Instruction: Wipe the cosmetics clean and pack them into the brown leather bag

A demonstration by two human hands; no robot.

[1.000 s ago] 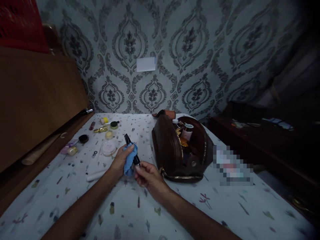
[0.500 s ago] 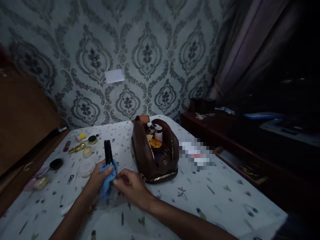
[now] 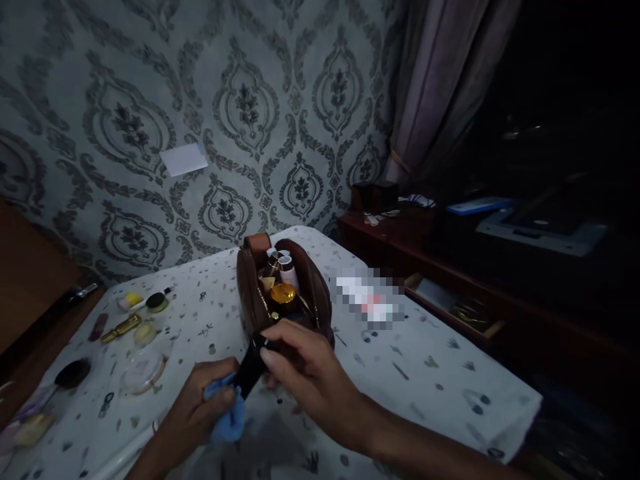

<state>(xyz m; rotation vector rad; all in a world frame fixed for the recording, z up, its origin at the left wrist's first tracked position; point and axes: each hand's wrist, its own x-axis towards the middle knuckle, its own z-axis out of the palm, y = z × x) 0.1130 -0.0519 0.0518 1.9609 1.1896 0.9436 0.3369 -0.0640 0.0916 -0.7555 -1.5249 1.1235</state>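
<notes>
In front of the bag, my left hand [image 3: 200, 400] is closed round a crumpled blue cloth [image 3: 229, 425], which wraps the lower end of a slim black object [image 3: 249, 372]; its exact kind does not show. My right hand [image 3: 320, 383] grips the upper end of that black object between thumb and fingers. Just behind my right hand stands an unzipped brown toiletry bag [image 3: 245, 287]. Inside it are a pale bottle with a dark-and-silver cap [image 3: 289, 273] and a round amber item [image 3: 283, 293]. My right hand hides the front of the bag.
Left on the patterned tablecloth [image 3: 430, 400] lie a clear round case [image 3: 143, 371], a gold tube [image 3: 121, 329], small jars [image 3: 157, 303] and a dark round item [image 3: 73, 373]. A white stick-like item [image 3: 120, 457] is at front left. An open drawer [image 3: 460, 310] is on the right.
My right hand has moved up and taken hold of the black object's upper end. The black object now tilts right toward the bag. The view has turned to the right.
</notes>
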